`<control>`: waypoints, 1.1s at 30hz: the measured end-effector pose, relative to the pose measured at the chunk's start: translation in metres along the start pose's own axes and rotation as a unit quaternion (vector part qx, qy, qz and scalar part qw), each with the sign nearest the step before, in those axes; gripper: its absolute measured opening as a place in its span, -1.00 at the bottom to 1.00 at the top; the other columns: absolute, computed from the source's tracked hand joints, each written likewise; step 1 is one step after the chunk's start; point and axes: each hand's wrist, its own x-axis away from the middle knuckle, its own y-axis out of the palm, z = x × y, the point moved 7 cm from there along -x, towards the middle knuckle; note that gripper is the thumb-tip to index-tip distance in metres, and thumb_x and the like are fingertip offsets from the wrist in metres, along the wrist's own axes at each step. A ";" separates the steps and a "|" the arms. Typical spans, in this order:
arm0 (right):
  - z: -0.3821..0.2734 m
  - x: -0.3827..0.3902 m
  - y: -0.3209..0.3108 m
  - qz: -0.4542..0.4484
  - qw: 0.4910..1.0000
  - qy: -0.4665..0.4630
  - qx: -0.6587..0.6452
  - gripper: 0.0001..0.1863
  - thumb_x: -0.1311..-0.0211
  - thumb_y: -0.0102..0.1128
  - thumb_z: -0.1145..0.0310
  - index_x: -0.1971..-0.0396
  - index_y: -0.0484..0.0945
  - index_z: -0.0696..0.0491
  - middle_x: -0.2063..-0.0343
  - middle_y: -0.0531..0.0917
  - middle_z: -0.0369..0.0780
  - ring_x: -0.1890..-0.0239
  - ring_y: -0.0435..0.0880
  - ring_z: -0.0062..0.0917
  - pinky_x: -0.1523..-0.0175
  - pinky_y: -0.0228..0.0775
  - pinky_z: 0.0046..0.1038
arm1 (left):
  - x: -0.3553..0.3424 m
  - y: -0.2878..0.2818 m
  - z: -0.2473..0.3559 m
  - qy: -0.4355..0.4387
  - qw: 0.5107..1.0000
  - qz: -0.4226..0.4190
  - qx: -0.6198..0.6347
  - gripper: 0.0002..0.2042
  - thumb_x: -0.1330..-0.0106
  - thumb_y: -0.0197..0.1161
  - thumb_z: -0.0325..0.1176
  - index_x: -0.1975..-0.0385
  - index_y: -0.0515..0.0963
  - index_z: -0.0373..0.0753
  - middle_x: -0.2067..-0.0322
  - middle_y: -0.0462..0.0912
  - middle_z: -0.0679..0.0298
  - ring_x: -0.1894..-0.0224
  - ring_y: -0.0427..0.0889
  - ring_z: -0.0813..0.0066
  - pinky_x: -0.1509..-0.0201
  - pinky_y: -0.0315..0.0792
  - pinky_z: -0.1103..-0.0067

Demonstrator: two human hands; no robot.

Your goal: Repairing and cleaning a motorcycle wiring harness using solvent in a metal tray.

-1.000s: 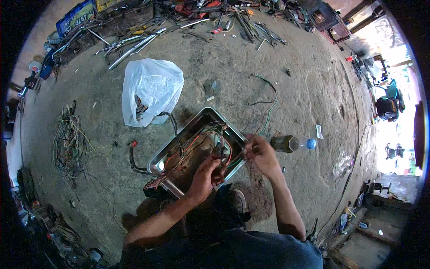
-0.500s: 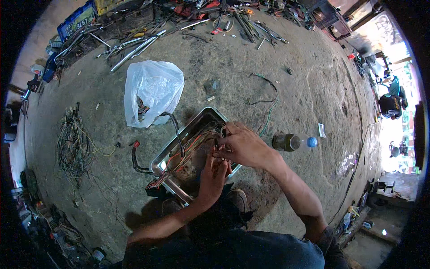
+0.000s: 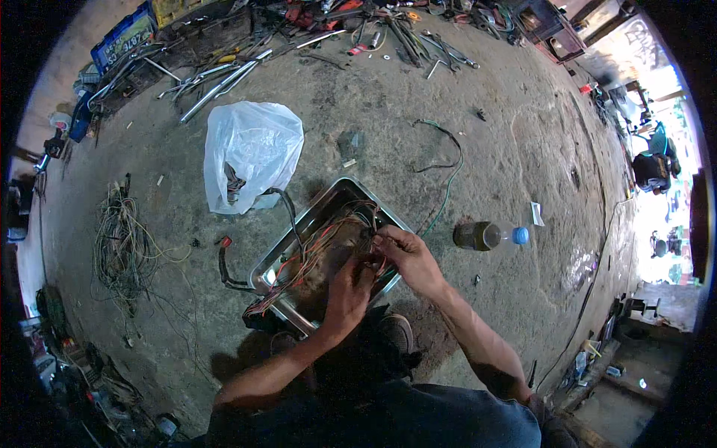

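Note:
A shallow metal tray lies on the dirt floor in front of me, holding a tangle of orange, red and dark wires. My left hand is over the tray's near side, fingers pinched on the wire bundle. Just to its right, my right hand grips the same wires near the tray's right edge. The two hands nearly touch. A black cable runs out of the tray to the left.
A white plastic bag lies beyond the tray. A bottle with a blue cap lies on its side to the right. A loose wire heap sits at left. Metal rods and tools line the far edge.
My right hand has moved left from the tray's right side onto the wires beside my left hand. My left hand stayed over the tray.

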 end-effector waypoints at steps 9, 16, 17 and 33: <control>0.004 0.024 -0.012 0.089 0.996 0.025 0.008 -0.73 -0.63 0.11 0.30 0.31 0.55 0.14 0.45 0.48 -0.42 0.35 0.40 -0.71 0.20 0.25 -0.53 | 0.002 0.012 -0.012 -0.168 0.969 0.028 0.176 -0.79 -0.63 0.03 -0.35 -0.02 0.58 -0.27 0.37 0.53 0.44 0.41 0.40 0.70 0.32 0.36 0.61; -0.014 0.041 -0.012 0.137 0.986 -0.055 0.083 -0.73 -0.61 0.17 0.27 0.33 0.54 0.12 0.54 0.41 -0.41 0.44 0.31 -0.72 0.34 0.17 -0.52 | 0.008 0.022 -0.010 -0.219 0.922 0.052 0.316 -0.78 -0.63 0.03 -0.38 -0.06 0.56 -0.30 0.34 0.54 0.41 0.41 0.40 0.70 0.31 0.39 0.61; -0.020 0.044 -0.011 0.146 0.981 -0.083 0.101 -0.73 -0.60 0.17 0.27 0.33 0.55 0.12 0.54 0.41 -0.42 0.45 0.31 -0.72 0.35 0.17 -0.52 | 0.008 0.023 -0.010 -0.225 0.914 0.058 0.332 -0.78 -0.63 0.03 -0.38 -0.06 0.56 -0.31 0.34 0.54 0.40 0.41 0.40 0.69 0.31 0.39 0.60; 0.009 0.046 -0.045 0.180 0.981 -0.015 -0.074 -0.80 -0.60 0.14 0.35 0.28 0.58 0.12 0.39 0.58 -0.37 0.30 0.54 -0.65 0.06 0.39 -0.53 | 0.008 0.020 -0.002 -0.297 0.792 -0.037 0.532 -0.79 -0.62 0.08 -0.37 -0.11 0.55 -0.25 0.39 0.35 0.42 0.37 0.37 0.58 0.19 0.42 0.46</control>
